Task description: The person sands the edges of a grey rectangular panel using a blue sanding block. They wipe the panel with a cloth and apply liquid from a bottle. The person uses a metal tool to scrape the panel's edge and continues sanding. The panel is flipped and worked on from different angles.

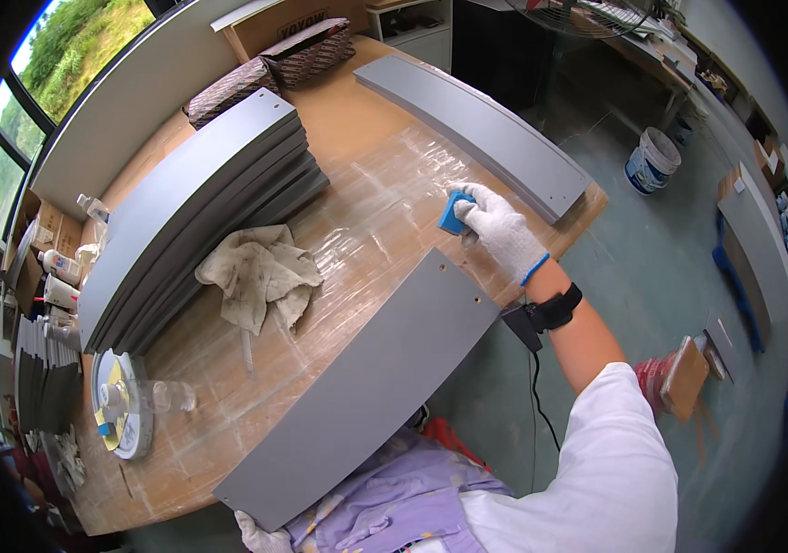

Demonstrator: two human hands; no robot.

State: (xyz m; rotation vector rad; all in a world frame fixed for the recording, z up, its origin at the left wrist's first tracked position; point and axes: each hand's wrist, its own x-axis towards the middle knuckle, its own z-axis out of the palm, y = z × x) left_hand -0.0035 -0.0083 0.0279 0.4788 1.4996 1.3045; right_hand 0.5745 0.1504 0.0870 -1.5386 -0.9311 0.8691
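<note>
Landmark: long grey curved panel (366, 387), lying slantwise on the tabletop (357, 120), its near end overhanging the edge.
Right hand (500, 230): white-gloved, closed around a small blue block (453, 213), pressed to the glossy tabletop just beyond the panel's far end.
Left hand (260, 535): gloved, at the panel's near corner; only partly visible, so I cannot tell its grip.
Crumpled cloth (260, 272): left of the panel, well apart from it.
Stack of grey panels (200, 207): beyond the cloth, further left.
Single grey panel (477, 129): far side, past the right hand.
White bucket (652, 158): on the floor, well right of the panel.
</note>
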